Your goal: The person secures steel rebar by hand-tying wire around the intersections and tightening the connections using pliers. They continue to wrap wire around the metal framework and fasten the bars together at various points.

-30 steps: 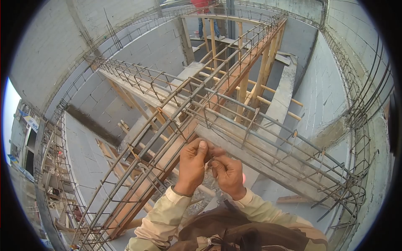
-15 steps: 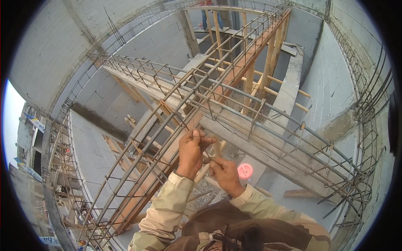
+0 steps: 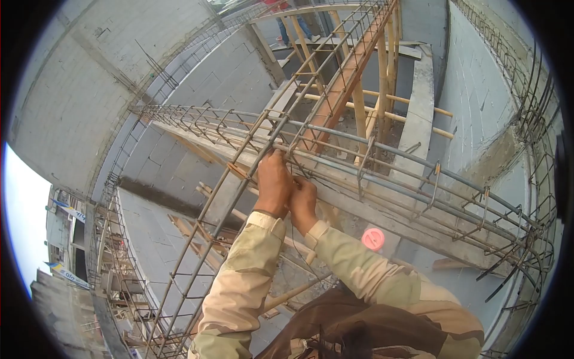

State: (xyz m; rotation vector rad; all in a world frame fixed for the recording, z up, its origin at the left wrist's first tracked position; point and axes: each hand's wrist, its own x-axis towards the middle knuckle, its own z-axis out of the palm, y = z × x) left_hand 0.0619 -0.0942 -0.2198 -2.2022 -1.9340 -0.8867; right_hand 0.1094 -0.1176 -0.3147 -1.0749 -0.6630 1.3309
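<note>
My left hand (image 3: 275,182) is raised to the rebar cage (image 3: 292,116) where its bars cross. Its fingers are closed against the lower side of a bar, and what they pinch is hidden. Just below and to the right, my right hand (image 3: 304,202) is also closed, close against the left one. A thin dark wire (image 3: 293,236) trails down from between the hands, seemingly from the right hand's grip. Square stirrups (image 3: 366,167) ring the long bars of the cage branch to the right.
Under the cage run a reddish-brown formwork board (image 3: 341,90) and a grey concrete-stained plank (image 3: 418,113). Wooden poles (image 3: 382,78) prop the boards. Below lies a pink round object (image 3: 372,239). Block walls (image 3: 484,102) surround the area. Another person's legs (image 3: 293,27) show at the far top.
Both hands have moved up and forward to the bar crossing and closer together; earlier they were lower and slightly apart. My view has shifted, so the pink object appears farther right.
</note>
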